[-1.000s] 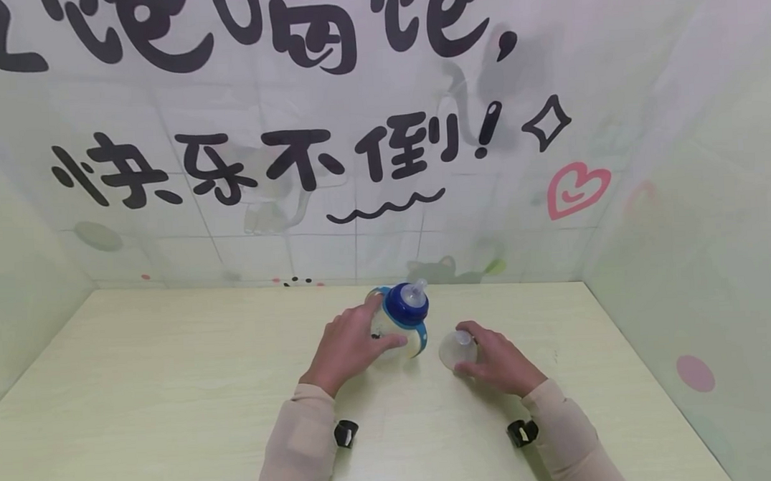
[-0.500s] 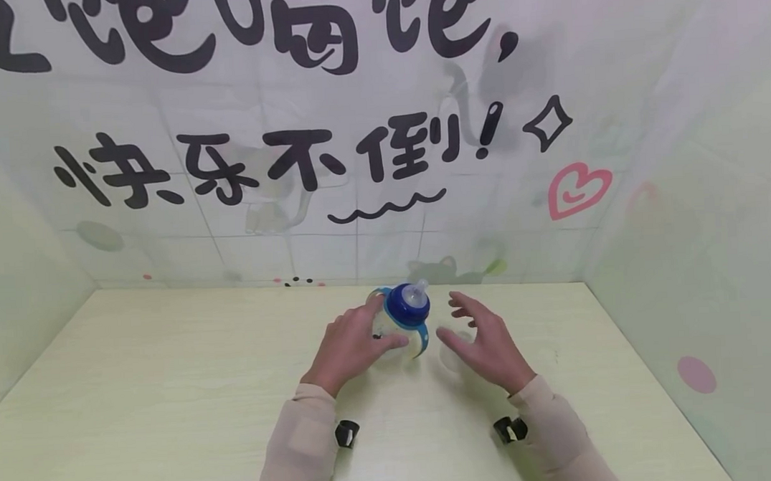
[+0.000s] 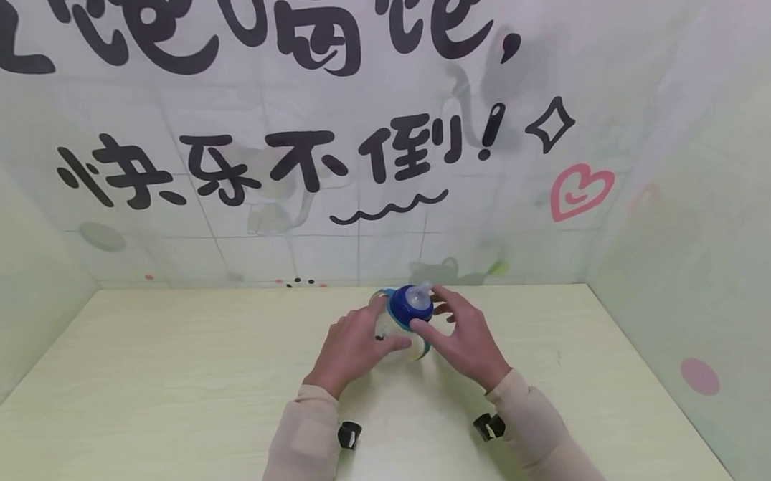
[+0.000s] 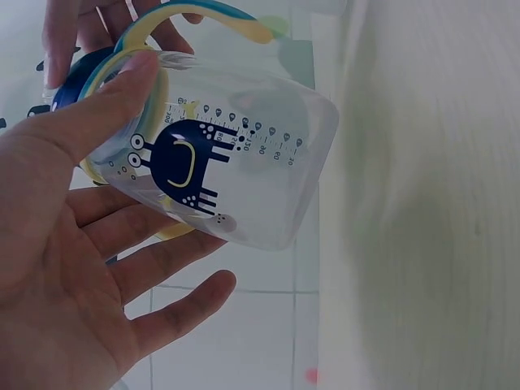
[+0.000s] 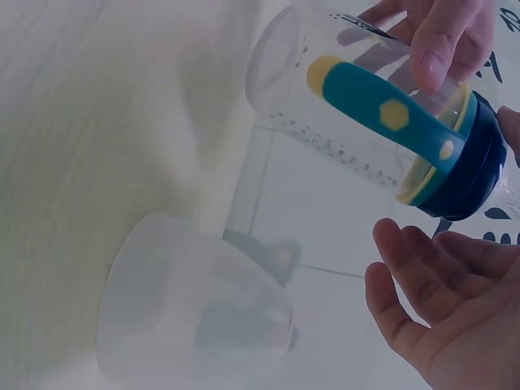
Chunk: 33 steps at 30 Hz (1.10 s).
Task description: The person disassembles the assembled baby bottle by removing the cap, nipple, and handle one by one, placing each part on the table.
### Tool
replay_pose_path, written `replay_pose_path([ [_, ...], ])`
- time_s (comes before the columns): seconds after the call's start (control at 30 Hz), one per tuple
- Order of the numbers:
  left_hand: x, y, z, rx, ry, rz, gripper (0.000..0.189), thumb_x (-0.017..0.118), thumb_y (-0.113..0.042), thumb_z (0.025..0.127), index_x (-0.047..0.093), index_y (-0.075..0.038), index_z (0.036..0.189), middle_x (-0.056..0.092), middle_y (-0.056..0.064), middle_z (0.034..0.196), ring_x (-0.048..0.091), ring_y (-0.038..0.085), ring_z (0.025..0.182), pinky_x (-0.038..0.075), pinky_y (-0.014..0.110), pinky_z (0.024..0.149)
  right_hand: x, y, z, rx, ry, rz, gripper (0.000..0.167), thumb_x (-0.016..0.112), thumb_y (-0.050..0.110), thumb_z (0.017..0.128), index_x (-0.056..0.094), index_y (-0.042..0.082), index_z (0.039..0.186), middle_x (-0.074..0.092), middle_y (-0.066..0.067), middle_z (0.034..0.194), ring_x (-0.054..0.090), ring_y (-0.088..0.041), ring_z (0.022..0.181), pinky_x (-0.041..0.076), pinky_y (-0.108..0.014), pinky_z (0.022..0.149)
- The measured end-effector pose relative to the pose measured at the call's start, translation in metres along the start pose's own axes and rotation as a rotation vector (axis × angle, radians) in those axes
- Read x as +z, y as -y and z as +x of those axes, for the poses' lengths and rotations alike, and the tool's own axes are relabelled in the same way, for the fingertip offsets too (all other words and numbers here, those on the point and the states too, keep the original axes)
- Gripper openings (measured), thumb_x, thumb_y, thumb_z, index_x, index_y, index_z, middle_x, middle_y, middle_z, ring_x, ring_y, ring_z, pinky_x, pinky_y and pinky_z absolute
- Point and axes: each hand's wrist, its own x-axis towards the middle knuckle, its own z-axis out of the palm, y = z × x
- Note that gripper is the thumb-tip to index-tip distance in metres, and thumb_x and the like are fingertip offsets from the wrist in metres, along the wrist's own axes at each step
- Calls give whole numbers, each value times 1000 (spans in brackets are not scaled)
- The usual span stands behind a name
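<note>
A clear baby bottle with a dark blue collar, teal-and-yellow handles and a clear teat is tilted above the table. My left hand grips its body near the collar, thumb on the near side. Printed marks and a blue cartoon animal show on the bottle in the left wrist view. Around the collar reaches my right hand, its thumb at the collar and its other fingers spread, partly apart from it. A translucent dome cap stands on the table beside the right hand; in the head view that hand hides it.
The pale wooden table meets a printed backdrop just behind the bottle. Side panels stand at left and right. Each wrist wears a small black camera.
My right hand has let go of the dome cap, leaving it on the table, and moved left and up to the bottle's collar. The left hand keeps its hold on the bottle.
</note>
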Motion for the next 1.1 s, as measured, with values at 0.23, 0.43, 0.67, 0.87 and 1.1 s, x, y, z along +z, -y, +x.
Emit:
replay_pose_path([
  [0.23, 0, 0, 0, 19, -10, 7, 77, 79, -46, 83, 51, -5, 142, 68, 17, 122, 67, 34, 105, 51, 54, 90, 2, 4, 4, -8, -11, -9, 63, 74, 33, 90, 53, -1, 138, 64, -13, 124, 64, -26, 104, 53, -43, 83],
  [0.43, 0, -1, -1, 33, -17, 8, 73, 80, -44, 82, 53, -6, 139, 68, 16, 121, 68, 34, 103, 52, 54, 87, 2, 7, 8, -20, -21, 3, 54, 75, 33, 90, 58, 4, 131, 67, -9, 116, 64, -24, 99, 53, -46, 81],
  [0.67, 0, -3, -1, 32, -18, 26, 76, 81, -43, 82, 52, -5, 141, 68, 18, 122, 68, 37, 103, 51, 56, 87, 4, 10, 10, -5, -43, 6, 49, 77, 36, 88, 62, 7, 124, 69, -6, 108, 64, -21, 95, 54, -39, 76],
  [0.87, 1, -4, -1, 26, -17, 36, 77, 80, -44, 82, 52, -4, 141, 68, 18, 122, 67, 37, 104, 50, 56, 89, 4, 12, 10, 7, -56, -28, 43, 76, 39, 88, 66, 9, 117, 69, -4, 103, 64, -19, 91, 52, -36, 75],
  [1.1, 0, -3, -1, 54, -36, 45, 75, 81, -45, 81, 54, -5, 139, 69, 17, 119, 68, 36, 101, 52, 55, 86, 4, 13, 10, 0, -55, -34, 40, 76, 38, 88, 67, 8, 113, 69, -7, 104, 65, -22, 92, 52, -39, 75],
])
